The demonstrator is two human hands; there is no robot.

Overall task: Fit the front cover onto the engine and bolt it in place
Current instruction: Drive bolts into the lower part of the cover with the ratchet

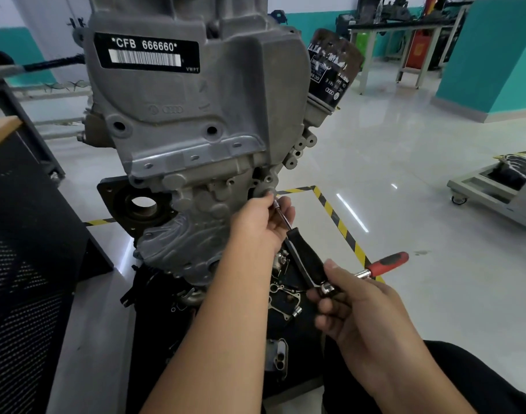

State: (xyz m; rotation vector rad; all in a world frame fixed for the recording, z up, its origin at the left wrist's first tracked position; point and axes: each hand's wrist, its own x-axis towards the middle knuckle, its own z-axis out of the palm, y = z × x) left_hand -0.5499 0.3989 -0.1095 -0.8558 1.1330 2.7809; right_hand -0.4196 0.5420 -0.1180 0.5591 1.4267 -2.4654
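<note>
— How many tools have we got going?
— Two: our left hand (pixel 257 224) pinches the shaft of one black-handled driver (pixel 303 258) at the front cover (pixel 196 121) bolt; our right hand (pixel 353 306) curls around one red-handled ratchet (pixel 384 265).
— Anything nearby?
— One oil filter (pixel 333 70) beside the engine's right edge.

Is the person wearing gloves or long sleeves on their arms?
No. Both the left hand and the right hand are bare, with no gloves, rings or watch showing. The forearms are bare too, with no sleeves in view. Dark trousers show at the lower right.
</note>
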